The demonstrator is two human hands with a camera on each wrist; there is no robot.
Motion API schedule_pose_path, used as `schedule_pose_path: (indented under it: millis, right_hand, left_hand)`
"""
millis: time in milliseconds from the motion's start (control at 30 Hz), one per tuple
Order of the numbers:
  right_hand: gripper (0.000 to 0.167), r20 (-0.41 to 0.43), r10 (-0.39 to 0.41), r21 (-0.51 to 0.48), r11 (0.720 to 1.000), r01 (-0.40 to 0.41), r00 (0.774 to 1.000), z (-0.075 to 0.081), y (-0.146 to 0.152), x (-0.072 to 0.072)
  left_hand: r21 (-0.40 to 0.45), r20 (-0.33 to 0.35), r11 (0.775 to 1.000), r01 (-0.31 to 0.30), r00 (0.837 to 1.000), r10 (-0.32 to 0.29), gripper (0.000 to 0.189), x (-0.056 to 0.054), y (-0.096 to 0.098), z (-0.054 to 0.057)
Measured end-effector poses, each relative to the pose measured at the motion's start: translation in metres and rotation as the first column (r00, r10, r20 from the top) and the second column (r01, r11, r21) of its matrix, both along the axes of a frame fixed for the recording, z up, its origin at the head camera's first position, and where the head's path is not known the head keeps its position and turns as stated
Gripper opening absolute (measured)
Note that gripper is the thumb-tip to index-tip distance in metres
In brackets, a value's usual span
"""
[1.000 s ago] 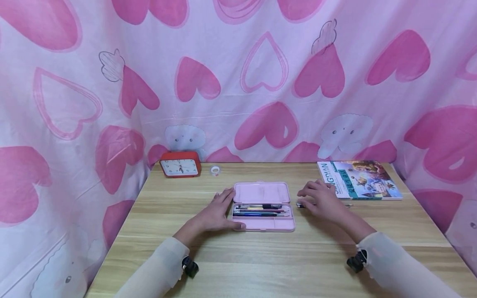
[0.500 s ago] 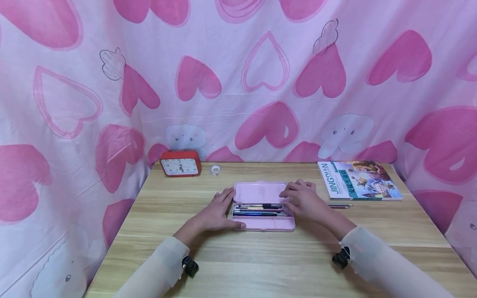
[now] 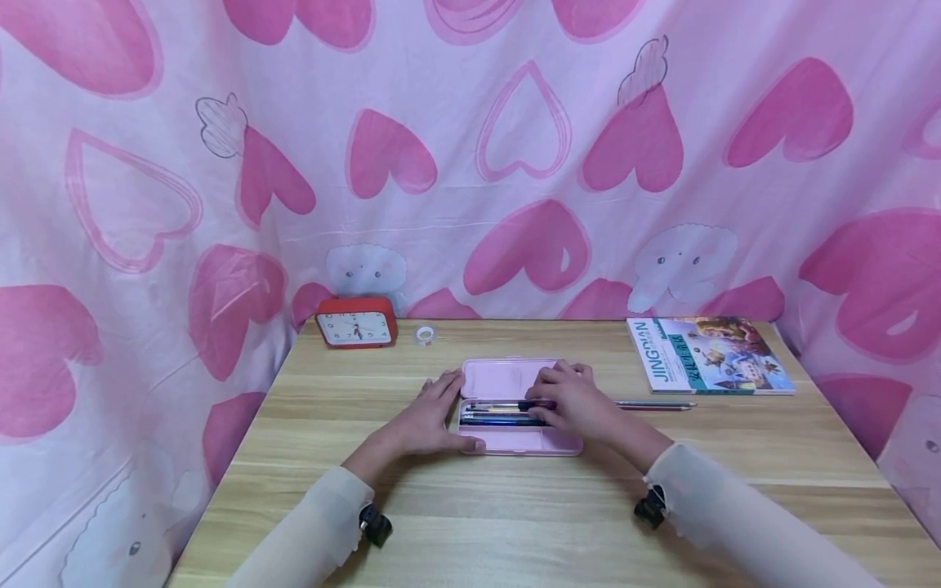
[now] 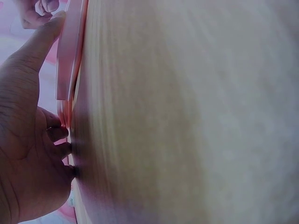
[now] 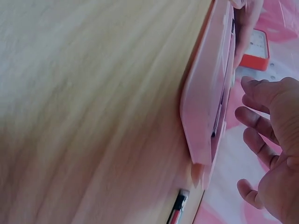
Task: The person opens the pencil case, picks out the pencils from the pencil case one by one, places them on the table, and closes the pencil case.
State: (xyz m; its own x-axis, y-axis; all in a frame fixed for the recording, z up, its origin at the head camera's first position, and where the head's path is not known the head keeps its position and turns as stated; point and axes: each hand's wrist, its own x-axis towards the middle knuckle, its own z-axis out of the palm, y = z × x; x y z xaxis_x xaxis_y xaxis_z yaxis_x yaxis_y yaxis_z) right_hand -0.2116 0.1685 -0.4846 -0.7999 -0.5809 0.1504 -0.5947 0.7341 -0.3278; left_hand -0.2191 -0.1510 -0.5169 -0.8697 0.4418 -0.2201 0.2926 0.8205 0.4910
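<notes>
An opened pink pencil case (image 3: 507, 442) lies on the table with its lid folded back. Several pens and pencils (image 3: 496, 420) rest in its long compartment. My left hand (image 3: 422, 423) steadies the left end, its thumb on the front rim and its fingers along the far left side. Over the right half is my right hand (image 3: 577, 400), fingertips right at the pens and covering their right ends. In the right wrist view that hand (image 5: 280, 140) has loosely bent fingers with nothing visible between them. Pencils (image 3: 657, 406) lie on the table to the right of the case.
A red clock (image 3: 356, 328) stands at the back left, beside a small roll of tape (image 3: 425, 335). At the back right lies a picture-covered book (image 3: 713, 356). The wooden table (image 3: 470, 523) meets a heart-patterned curtain (image 3: 525, 249) behind.
My right hand has moved left, from the pencils on the table to over the pencil case. More of those pencils shows now. The left hand has stayed at the case's left end.
</notes>
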Motion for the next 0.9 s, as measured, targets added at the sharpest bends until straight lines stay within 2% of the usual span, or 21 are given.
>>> schedule_pose_path:
  millis: [367,600,900]
  right_hand:
    - [0.013,-0.002,0.042,0.027,0.999,-0.042,0.999,-0.011,-0.010,0.003]
    - [0.012,-0.016,0.053,0.036,0.998,-0.052,0.998,-0.011,-0.013,0.003]
    - [0.015,-0.005,0.006,0.066,0.998,-0.006,1.000,-0.012,-0.019,0.003]
  left_hand:
    - [0.005,0.002,1.000,0.004,1.000,-0.004,0.138,0.000,0.000,0.001]
    - [0.003,-0.001,1.000,0.005,1.000,-0.005,0.138,0.000,0.000,0.000]
    - [0.012,-0.002,1.000,-0.001,1.000,0.001,0.138,-0.001,-0.001,-0.002]
